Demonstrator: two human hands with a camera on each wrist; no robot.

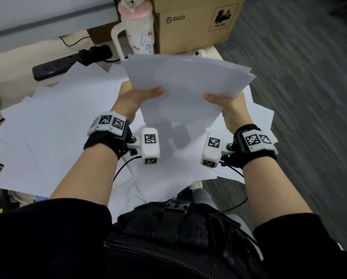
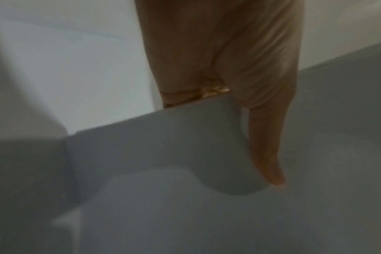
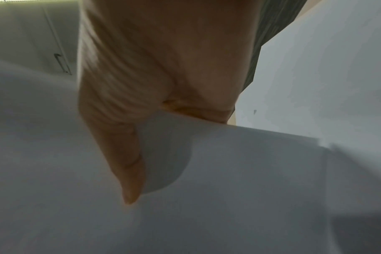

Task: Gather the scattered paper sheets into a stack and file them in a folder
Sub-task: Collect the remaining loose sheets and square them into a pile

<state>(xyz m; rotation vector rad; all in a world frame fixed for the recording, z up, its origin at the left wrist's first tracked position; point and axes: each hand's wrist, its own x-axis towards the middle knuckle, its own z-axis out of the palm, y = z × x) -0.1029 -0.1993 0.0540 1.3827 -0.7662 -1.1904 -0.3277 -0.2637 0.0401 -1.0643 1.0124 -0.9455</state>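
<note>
A loose bundle of white paper sheets (image 1: 188, 77) is held up in the air above the table, its edges not quite aligned. My left hand (image 1: 138, 95) pinches its near left edge, thumb on top, fingers hidden underneath. My right hand (image 1: 225, 101) pinches the near right edge the same way. In the left wrist view the thumb (image 2: 265, 137) lies flat on the sheets (image 2: 185, 206); in the right wrist view the thumb (image 3: 124, 154) presses on the paper (image 3: 228, 189). Several more sheets (image 1: 54, 125) lie scattered over the table below. No folder is in view.
At the back stand a white Hello Kitty tumbler (image 1: 138, 31) with a pink lid and a PICO cardboard box (image 1: 192, 23). A black power strip (image 1: 54, 67) with plugs lies at the back left. Grey carpet (image 1: 309, 87) is to the right of the table.
</note>
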